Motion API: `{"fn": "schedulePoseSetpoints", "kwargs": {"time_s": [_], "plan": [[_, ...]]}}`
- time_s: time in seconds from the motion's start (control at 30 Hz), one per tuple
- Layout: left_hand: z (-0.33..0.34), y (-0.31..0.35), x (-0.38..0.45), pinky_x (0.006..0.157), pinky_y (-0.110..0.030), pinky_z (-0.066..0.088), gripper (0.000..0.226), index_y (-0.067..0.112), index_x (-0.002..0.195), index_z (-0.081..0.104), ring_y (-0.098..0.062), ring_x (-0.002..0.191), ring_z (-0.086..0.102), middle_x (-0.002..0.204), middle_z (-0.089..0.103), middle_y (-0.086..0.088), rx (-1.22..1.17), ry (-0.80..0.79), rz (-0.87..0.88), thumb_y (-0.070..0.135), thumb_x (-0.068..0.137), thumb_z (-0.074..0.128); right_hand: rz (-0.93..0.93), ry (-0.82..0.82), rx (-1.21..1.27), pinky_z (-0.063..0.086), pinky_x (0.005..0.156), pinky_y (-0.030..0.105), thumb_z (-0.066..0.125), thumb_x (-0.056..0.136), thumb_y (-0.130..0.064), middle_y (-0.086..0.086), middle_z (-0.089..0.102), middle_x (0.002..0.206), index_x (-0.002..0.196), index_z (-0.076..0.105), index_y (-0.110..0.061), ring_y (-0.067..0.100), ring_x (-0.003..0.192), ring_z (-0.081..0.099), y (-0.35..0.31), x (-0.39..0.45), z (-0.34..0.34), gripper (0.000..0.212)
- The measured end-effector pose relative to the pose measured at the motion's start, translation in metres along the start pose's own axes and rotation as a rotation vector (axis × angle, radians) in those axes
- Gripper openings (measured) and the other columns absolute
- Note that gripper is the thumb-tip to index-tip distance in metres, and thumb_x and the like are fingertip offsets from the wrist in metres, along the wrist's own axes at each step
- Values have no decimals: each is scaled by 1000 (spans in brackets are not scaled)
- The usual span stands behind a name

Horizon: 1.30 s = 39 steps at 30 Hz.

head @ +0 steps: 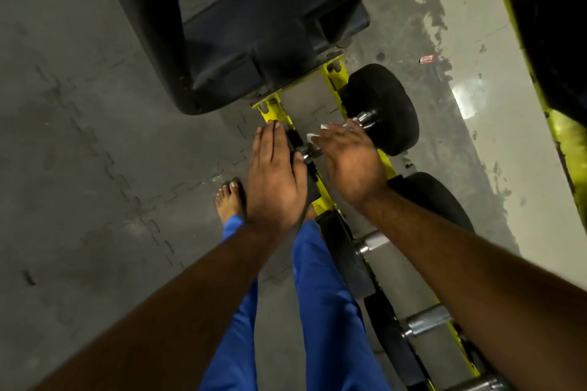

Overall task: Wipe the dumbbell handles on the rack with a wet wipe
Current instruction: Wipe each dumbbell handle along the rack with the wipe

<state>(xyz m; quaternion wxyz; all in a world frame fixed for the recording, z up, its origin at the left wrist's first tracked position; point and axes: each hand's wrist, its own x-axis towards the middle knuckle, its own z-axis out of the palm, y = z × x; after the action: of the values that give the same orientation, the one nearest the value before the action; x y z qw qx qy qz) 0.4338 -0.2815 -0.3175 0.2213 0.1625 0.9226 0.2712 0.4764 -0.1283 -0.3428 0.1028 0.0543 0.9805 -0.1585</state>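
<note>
Nearest: both forearms reach out over the yellow rack (328,201).
Left hand (274,174): fingers straight, resting flat on the dumbbell's near black head.
Right hand (347,157): grip curled over the wet wipe (314,136) on the chrome handle (309,152).
Handle axis: from the left hand up-right to the far head (386,108); the right hand is nearer.

And here we are in a gym, no question: a yellow rack (328,79) running low along the wall, black-headed dumbbells (382,108) with chrome handles lined up on it, interlocking grey rubber floor mats (95,136) underfoot, and a big dark padded piece of equipment (254,25) looming just beyond the rack's end
</note>
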Motion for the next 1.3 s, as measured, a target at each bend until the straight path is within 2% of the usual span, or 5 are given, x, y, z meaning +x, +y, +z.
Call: {"fn": "schedulePoseSetpoints", "kwargs": {"time_s": [0.17,0.5,0.6,0.93,1.3], "plan": [[22,2,2,120,-41,25,52,-1,145,41,-33,144,31,149,43,-19,-47,216,-15,25,100,36,-246,-22,-28,34,115,42,37,92,-15,10,62,135,134,60,-8,25,130,55,3,-15,13,49],[20,-11,12,120,-46,25,50,-5,135,50,-35,138,41,139,52,-22,81,204,172,24,96,39,-191,110,-219,38,113,47,37,96,-10,13,52,145,143,49,-2,29,137,47,27,-20,21,49],[20,-15,16,118,-47,28,46,-6,130,54,-34,130,47,134,54,-21,39,213,228,20,94,41,9,123,-241,32,116,49,39,96,-7,18,47,148,145,44,1,34,141,41,26,-22,18,50],[21,-13,16,118,-47,29,47,-3,131,53,-32,130,47,134,54,-19,61,217,217,21,92,42,225,-194,-430,18,122,49,17,95,-19,28,29,155,151,24,7,40,148,21,-4,-14,-2,62],[21,-14,17,119,-46,27,48,-3,130,55,-33,129,48,133,55,-19,54,203,205,23,91,43,169,-363,-436,17,123,42,52,89,-24,18,49,138,137,43,-6,32,135,40,-3,14,-28,53]]}}
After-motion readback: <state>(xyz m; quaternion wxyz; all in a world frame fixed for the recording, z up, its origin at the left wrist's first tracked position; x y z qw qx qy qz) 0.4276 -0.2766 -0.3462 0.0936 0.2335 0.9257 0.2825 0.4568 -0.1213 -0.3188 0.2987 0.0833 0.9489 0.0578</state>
